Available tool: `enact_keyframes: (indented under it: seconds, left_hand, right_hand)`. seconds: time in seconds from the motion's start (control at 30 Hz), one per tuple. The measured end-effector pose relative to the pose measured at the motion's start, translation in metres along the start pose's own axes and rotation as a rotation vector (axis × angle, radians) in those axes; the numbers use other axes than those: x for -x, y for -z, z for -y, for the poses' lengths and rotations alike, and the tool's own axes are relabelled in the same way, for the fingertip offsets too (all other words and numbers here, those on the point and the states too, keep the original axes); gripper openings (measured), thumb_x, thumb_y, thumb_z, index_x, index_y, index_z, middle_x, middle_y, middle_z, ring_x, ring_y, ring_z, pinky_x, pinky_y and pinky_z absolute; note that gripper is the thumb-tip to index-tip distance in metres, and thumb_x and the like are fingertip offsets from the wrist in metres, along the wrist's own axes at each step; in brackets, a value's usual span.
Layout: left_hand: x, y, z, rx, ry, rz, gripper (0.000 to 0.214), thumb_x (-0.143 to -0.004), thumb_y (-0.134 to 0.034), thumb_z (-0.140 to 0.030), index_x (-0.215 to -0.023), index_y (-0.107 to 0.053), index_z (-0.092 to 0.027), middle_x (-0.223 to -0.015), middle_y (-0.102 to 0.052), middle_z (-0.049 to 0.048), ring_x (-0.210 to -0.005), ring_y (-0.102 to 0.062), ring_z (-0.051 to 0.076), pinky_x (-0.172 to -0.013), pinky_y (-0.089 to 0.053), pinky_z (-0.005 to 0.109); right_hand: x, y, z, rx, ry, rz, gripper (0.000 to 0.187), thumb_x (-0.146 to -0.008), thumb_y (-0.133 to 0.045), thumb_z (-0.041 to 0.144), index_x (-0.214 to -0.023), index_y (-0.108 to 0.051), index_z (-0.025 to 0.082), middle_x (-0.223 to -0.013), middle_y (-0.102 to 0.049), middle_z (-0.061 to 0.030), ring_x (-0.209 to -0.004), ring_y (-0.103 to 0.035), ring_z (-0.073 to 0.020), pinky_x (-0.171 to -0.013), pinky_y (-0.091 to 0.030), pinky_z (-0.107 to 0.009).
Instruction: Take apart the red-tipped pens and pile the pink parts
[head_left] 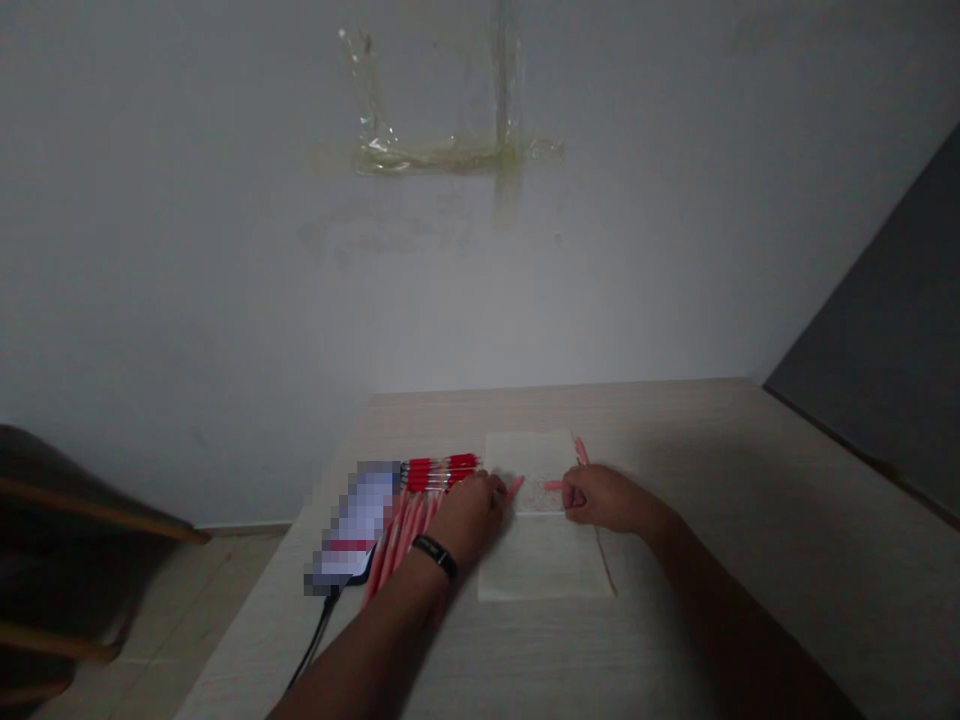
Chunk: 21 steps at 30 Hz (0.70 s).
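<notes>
My left hand (476,510), with a dark band on the wrist, is closed around a slim pink pen (516,486), whose end sticks out to the right. My right hand (596,497) is closed too, with a short pink pen-like piece (553,485) poking out to the left. The two pink ends face each other, apart, over a sheet of pale paper (536,570) with faint reddish marks. Beyond my right hand another pink stick (582,450) lies along the paper's right edge. Fingers hide most of what each hand holds.
Several red pens (442,465) and a row of pink pens (397,540) lie left of the paper, partly under my left arm. Beside them is a phone (356,525) with a cable (319,635). The wooden table (697,420) meets a wall with tape on it (435,158).
</notes>
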<state>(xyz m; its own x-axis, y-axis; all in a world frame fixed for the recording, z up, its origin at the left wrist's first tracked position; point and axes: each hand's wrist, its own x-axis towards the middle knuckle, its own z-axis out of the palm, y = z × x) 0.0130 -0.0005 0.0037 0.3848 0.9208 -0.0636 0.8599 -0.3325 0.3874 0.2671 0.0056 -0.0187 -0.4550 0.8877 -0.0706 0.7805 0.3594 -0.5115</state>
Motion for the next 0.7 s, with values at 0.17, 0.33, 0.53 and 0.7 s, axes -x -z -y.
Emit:
enact_keyframes:
  seconds: [0.17, 0.33, 0.53, 0.7]
  left_hand:
    - [-0.001, -0.007, 0.005, 0.010, -0.010, -0.058, 0.022, -0.093, -0.053, -0.028, -0.104, -0.071, -0.019, -0.101, -0.070, 0.0104, -0.084, -0.066, 0.019, -0.069, -0.044, 0.026]
    - [0.000, -0.010, 0.006, 0.038, -0.047, -0.112, 0.023, -0.094, -0.054, -0.032, -0.106, -0.069, -0.020, -0.108, -0.065, 0.0097, -0.083, -0.064, 0.017, -0.069, -0.044, 0.025]
    - [0.002, -0.006, 0.001, 0.084, -0.189, -0.133, 0.020, -0.094, -0.054, -0.031, -0.103, -0.069, -0.021, -0.103, -0.063, 0.0079, -0.091, -0.061, 0.018, -0.075, -0.045, 0.025]
    - [0.002, -0.004, -0.004, 0.081, -0.277, -0.075, 0.016, -0.091, -0.054, -0.020, -0.090, -0.069, -0.019, -0.094, -0.065, 0.0064, -0.088, -0.061, 0.018, -0.079, -0.045, 0.026]
  right_hand:
    - [0.000, 0.001, 0.004, -0.008, -0.012, -0.002, 0.007, -0.071, -0.069, 0.014, -0.076, -0.067, 0.017, -0.077, -0.069, -0.0028, -0.071, -0.062, -0.0156, -0.061, -0.037, -0.022]
    - [0.002, 0.002, 0.008, 0.028, 0.012, -0.006, 0.007, -0.070, -0.065, 0.012, -0.072, -0.067, 0.018, -0.074, -0.070, -0.0019, -0.069, -0.062, -0.0157, -0.061, -0.036, -0.023]
    - [0.001, 0.001, 0.011, 0.019, 0.144, -0.110, 0.006, -0.073, -0.064, 0.013, -0.074, -0.063, 0.018, -0.076, -0.067, -0.0004, -0.071, -0.062, -0.0152, -0.072, -0.041, -0.026]
    - [-0.001, -0.002, 0.022, 0.006, 0.248, -0.174, 0.008, -0.077, -0.065, 0.014, -0.079, -0.062, 0.020, -0.081, -0.066, 0.0008, -0.077, -0.062, -0.0158, -0.092, -0.041, -0.034]
